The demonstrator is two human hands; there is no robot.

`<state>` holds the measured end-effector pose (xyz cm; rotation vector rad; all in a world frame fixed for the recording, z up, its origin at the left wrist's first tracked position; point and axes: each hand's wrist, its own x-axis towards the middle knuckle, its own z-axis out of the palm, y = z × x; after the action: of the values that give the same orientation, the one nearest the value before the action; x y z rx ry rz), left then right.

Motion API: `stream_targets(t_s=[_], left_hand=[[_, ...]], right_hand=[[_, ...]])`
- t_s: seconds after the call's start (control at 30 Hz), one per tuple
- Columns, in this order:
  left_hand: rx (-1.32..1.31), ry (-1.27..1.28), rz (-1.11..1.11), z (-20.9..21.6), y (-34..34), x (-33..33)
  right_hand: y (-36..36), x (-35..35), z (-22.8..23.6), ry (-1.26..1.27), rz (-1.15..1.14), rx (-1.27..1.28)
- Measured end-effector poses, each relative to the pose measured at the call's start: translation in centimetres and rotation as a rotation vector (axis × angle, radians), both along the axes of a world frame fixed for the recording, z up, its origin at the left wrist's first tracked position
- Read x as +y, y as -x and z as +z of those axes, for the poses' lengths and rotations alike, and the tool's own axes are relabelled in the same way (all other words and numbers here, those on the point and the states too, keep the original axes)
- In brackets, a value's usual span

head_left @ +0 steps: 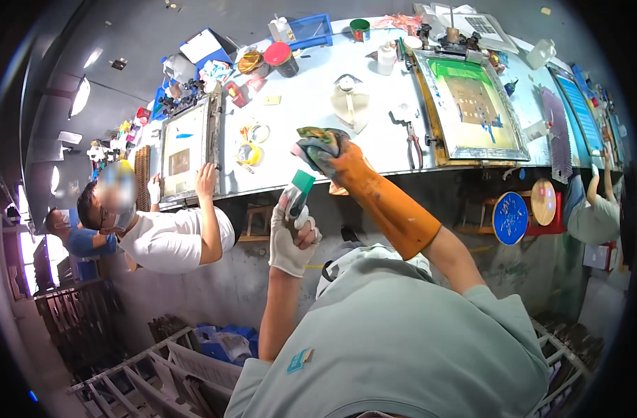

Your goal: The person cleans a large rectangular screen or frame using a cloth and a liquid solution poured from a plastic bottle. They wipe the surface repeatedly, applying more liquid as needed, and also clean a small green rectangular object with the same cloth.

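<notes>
My left hand, in a white knit glove with bare fingertips showing, is closed on a small flat piece with a green face. It is held upright in front of the table's edge. An orange rubber gauntlet covers my right hand, which grips a crumpled, paint-stained rag just above and beyond the green-faced piece. Rag and piece look apart. Past the rag, a pale scraper-shaped sheet lies on the white table. Pliers with dark red handles rest to the right.
Framed printing screens stand right and left. Tape rolls, a red-lidded tub, a white bottle and a blue crate sit on the table. A co-worker works at the left screen. Round stools stand right.
</notes>
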<state>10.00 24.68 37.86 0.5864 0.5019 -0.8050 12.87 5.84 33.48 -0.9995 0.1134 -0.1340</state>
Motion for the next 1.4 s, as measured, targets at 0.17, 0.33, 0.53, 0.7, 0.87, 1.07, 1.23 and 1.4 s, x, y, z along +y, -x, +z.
stream_targets(t_s=[0.17, 0.33, 0.53, 0.7, 0.87, 1.07, 1.23, 1.4], left_hand=[[-0.045, -0.067, -0.044, -2.0, -1.1, 1.4], [-0.110, 0.158, -0.185, -2.1, -0.5, 1.8], [-0.080, 0.240, -0.229, -4.6, -1.3, 3.7], [-0.189, 0.079, -0.070, -2.8, -0.3, 3.7], [-0.391, -0.041, -0.151, -3.6, 0.5, 5.2], [-0.412, -0.701, 0.041, -2.2, 0.3, 3.8], [-0.613, -0.830, 0.161, -2.2, 1.0, 0.7], [-0.687, -0.716, 0.178, -3.5, -0.1, 0.0]], right_hand=[[2.2, 1.7, -2.3, -0.155, 0.080, -0.081], [-0.6, 0.7, -3.4, -0.060, 0.109, -0.113], [3.5, 0.1, 3.9, -0.341, 0.241, 0.033], [3.9, 0.3, 3.1, -0.369, 0.219, 0.069], [3.6, 1.1, 2.6, -0.438, 0.183, 0.017], [3.4, 0.3, 2.5, -0.344, 0.274, -0.178], [4.4, 1.6, 4.1, 0.376, 0.101, -0.026], [5.2, 3.3, -0.9, 0.759, -0.043, -0.056]])
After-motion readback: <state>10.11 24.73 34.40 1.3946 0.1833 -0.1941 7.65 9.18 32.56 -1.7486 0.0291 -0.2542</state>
